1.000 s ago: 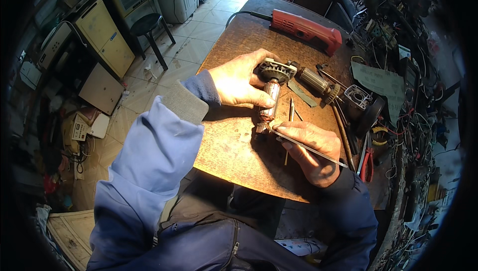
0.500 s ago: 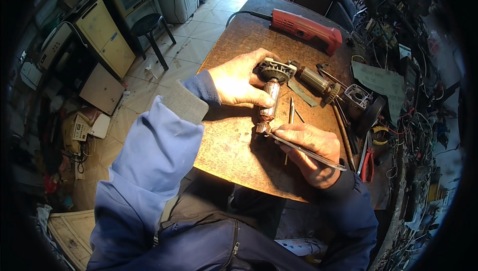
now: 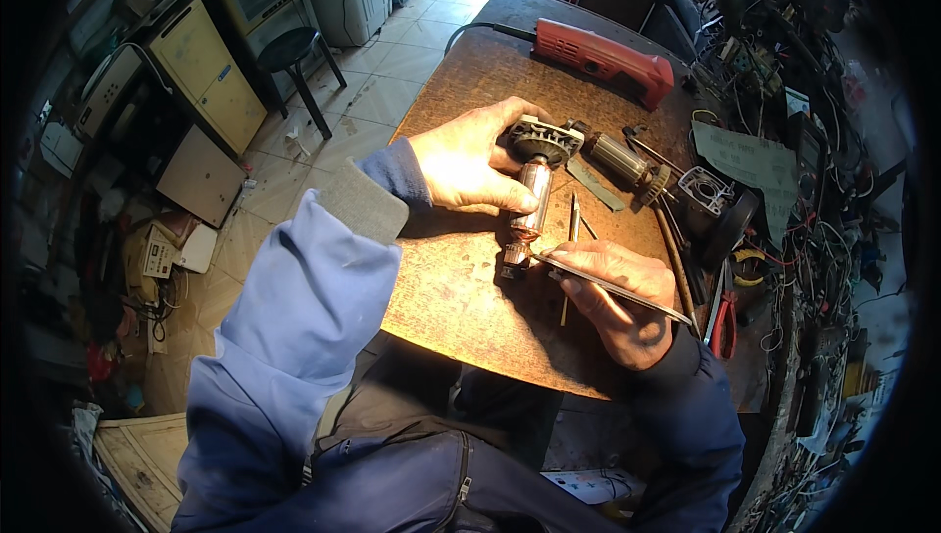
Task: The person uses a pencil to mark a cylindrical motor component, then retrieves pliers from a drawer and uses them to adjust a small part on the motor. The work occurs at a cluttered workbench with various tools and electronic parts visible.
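My left hand (image 3: 470, 161) is closed around a motor armature (image 3: 531, 195) with a black fan and pale mount (image 3: 541, 141) at its far end and a copper commutator (image 3: 518, 251) at its near end. My right hand (image 3: 627, 303) grips a thin, flat metal tool (image 3: 613, 288), its tip just right of the commutator; whether they touch I cannot tell. Beside them lie a second armature (image 3: 616, 159), a green strip (image 3: 593, 183) and several slender rods (image 3: 574, 215).
A red grinder body (image 3: 603, 58) lies on the wooden table (image 3: 451, 337). To the right are a metal housing (image 3: 704, 190), a green paper sheet (image 3: 745, 161), red-handled pliers (image 3: 725, 327) and tangled wires. A black stool (image 3: 289, 48) and yellow cabinet (image 3: 196, 72) stand at the left.
My right hand moved slightly left, then back right by a small amount, shifting the tool's tip along the commutator's right side. My left hand and the armature look nearly unchanged.
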A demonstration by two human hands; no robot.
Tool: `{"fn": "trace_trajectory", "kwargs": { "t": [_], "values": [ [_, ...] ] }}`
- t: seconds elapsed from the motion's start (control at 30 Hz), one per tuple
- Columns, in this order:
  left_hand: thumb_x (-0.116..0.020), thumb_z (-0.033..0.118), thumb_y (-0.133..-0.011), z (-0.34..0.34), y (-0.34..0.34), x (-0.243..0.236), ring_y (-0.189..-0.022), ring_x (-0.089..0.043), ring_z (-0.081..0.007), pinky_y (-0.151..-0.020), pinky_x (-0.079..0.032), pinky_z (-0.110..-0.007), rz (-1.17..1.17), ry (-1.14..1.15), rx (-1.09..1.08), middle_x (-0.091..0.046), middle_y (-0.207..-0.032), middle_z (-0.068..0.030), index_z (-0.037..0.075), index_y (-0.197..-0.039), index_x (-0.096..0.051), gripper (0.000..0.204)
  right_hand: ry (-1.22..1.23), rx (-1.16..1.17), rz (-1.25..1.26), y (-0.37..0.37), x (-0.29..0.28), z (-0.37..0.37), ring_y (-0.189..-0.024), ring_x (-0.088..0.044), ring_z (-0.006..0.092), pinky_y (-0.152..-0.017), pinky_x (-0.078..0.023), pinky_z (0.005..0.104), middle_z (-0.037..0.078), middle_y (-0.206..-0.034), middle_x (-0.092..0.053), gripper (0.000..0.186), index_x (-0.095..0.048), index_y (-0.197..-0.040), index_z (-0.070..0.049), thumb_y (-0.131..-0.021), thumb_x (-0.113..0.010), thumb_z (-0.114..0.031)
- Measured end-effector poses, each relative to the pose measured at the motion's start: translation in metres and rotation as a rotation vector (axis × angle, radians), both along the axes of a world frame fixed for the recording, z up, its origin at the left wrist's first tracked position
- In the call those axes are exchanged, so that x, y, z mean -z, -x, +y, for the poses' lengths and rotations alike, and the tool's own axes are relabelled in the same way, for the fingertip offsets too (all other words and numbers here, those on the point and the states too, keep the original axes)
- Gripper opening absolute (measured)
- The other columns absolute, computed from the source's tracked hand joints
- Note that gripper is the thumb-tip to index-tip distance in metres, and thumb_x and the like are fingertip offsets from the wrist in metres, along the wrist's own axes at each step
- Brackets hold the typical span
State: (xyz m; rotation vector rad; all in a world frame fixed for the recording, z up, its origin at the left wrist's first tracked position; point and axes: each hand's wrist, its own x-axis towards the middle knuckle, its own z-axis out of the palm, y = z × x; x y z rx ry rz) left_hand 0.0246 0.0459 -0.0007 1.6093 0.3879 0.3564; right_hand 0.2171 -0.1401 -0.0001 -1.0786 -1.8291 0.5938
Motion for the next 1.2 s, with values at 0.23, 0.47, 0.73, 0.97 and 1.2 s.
{"fn": "trace_trajectory", "kwargs": {
  "t": [0.23, 0.47, 0.73, 0.97, 1.2],
  "values": [
    [-0.08, -0.001, -0.077, -0.001, 0.001, -0.003, -0.126, -0.057, -0.0284, -0.107, -0.049, -0.041, 0.001, 0.008, 0.014, -0.05, -0.138, -0.0165, 0.0, -0.15, -0.031, 0.088, -0.048, -0.006, -0.025, -0.001, 0.002, 0.002, -0.09, -0.074, 0.0287, -0.076, -0.058, 0.0321, 0.021, -0.104, -0.073, 0.022, -0.072, -0.112, 0.004, -0.09, -0.071, 0.003],
    [-0.08, -0.003, -0.077, 0.0, 0.001, -0.001, -0.126, -0.057, -0.0287, -0.107, -0.049, -0.041, -0.009, -0.016, -0.002, -0.05, -0.137, -0.0167, -0.001, -0.15, -0.031, 0.088, -0.037, 0.003, -0.033, 0.001, -0.001, 0.002, -0.087, -0.074, 0.0271, -0.074, -0.058, 0.0319, 0.02, -0.104, -0.073, 0.022, -0.072, -0.112, 0.004, -0.09, -0.071, 0.003],
    [-0.082, -0.001, -0.076, -0.003, -0.001, -0.004, -0.128, -0.055, -0.0277, -0.108, -0.049, -0.04, 0.031, -0.01, -0.015, -0.05, -0.137, -0.0166, -0.001, -0.149, -0.032, 0.089, -0.069, 0.001, -0.045, 0.001, 0.005, 0.003, -0.084, -0.073, 0.0253, -0.073, -0.058, 0.0314, 0.02, -0.105, -0.074, 0.023, -0.072, -0.113, 0.002, -0.089, -0.071, 0.003],
    [-0.082, -0.003, -0.075, -0.004, -0.002, -0.003, -0.128, -0.055, -0.0264, -0.108, -0.048, -0.039, 0.022, 0.006, -0.028, -0.05, -0.138, -0.0166, 0.0, -0.149, -0.031, 0.089, -0.041, 0.011, -0.018, 0.002, 0.007, 0.001, -0.075, -0.073, 0.0212, -0.064, -0.057, 0.0289, 0.019, -0.107, -0.074, 0.026, -0.073, -0.115, -0.001, -0.089, -0.072, 0.001],
    [-0.083, -0.004, -0.075, -0.004, -0.001, -0.003, -0.128, -0.055, -0.0269, -0.108, -0.048, -0.039, 0.027, -0.004, -0.027, -0.05, -0.138, -0.017, 0.0, -0.149, -0.031, 0.09, -0.068, 0.008, -0.025, 0.002, 0.009, 0.002, -0.071, -0.071, 0.0184, -0.06, -0.056, 0.0276, 0.017, -0.106, -0.074, 0.026, -0.073, -0.116, -0.002, -0.09, -0.072, 0.001]
  ]
}}
